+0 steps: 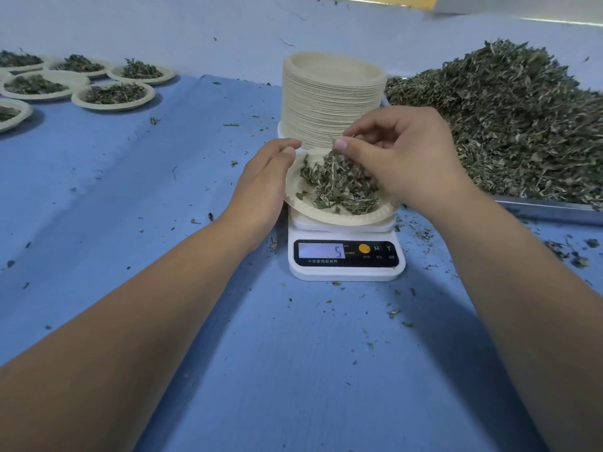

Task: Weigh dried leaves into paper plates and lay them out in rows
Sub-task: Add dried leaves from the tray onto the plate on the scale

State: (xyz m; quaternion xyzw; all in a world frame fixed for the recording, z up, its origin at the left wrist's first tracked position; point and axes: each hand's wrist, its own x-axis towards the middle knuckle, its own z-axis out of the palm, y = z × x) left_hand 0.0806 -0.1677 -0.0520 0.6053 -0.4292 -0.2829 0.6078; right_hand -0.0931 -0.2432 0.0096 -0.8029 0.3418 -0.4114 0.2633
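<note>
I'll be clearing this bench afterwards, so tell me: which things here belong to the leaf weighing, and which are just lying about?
In the job: scale, paper plate on it, leaves pinched by the right hand, left hand at the plate's rim, stack of empty plates, leaf heap on metal tray, filled plates far left.
Lying about: leaf crumbs scattered on the blue cloth.

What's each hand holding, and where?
A tuft of dried leaves, pinched at its top by the right hand; left hand only touches the plate rim.
</note>
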